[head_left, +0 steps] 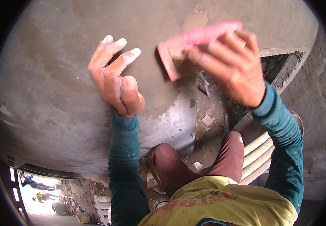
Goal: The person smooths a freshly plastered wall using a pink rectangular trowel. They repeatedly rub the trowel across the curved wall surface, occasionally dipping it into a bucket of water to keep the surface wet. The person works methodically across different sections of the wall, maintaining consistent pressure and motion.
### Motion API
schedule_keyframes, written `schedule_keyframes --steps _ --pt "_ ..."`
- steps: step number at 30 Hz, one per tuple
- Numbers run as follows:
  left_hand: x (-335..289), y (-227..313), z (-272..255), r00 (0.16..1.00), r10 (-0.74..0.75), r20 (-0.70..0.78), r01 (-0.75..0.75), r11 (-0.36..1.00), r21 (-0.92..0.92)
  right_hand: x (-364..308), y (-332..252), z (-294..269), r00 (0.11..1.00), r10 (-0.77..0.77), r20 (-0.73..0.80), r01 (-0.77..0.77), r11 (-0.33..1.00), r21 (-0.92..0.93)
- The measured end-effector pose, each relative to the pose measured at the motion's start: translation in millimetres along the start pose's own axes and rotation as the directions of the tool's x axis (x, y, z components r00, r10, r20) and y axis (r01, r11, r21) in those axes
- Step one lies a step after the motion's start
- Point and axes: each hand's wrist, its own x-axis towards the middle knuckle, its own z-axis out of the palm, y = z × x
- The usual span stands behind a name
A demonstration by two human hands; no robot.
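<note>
My right hand is wrapped round the handle of a pink plastering float, its edge blurred by motion. The float lies against or very close to the grey plastered wall; whether it touches I cannot tell. My left hand is raised in front of the same wall, to the left of the float. Its fingers are apart and half bent, whitened with dust at the tips, and nothing is in them.
At the right is a rough-edged opening in the wall. Rubble and a pale broken piece lie on the floor below. Pale round poles are by my right leg. Two people and a bucket are far off at the lower left.
</note>
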Motion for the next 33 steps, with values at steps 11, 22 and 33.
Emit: schedule_keyframes --steps 11,22,33 --pt "2 3 -7 0.993 0.012 0.119 -0.019 0.998 0.062 -2 5 -10 0.985 0.144 -0.098 -0.147 0.989 -0.02" --pt "2 4 -5 0.993 0.0 0.116 -0.008 0.998 0.066 -13 -34 14 1.0 0.009 0.028 -0.012 0.993 0.117" --pt "1 2 -5 0.998 -0.003 0.061 0.001 1.0 0.031 6 -3 -4 0.999 0.052 -0.004 -0.052 0.998 -0.042"
